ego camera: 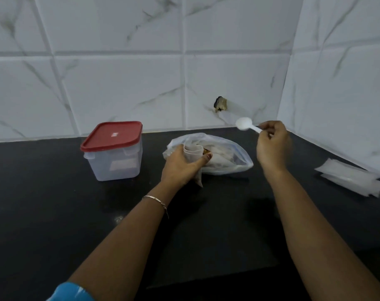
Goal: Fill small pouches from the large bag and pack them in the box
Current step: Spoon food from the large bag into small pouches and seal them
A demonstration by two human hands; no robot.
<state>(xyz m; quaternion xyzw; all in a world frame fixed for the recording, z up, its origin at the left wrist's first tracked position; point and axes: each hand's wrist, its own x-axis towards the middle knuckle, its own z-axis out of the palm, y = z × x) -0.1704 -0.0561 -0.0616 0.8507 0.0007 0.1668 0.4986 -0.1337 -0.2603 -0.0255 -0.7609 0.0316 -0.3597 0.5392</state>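
The left hand (180,164) is gripping a thin clear pouch (193,152) upright against the crinkled large bag (228,157) on the black counter (54,203). The raised right hand (272,146) is pinching a heaped white plastic spoon (246,124). The square red-lidded box (114,157) is standing left of the bag.

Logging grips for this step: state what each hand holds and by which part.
Left hand grips the small pouch around its middle, below the open mouth. Right hand pinches the white spoon by its handle end.
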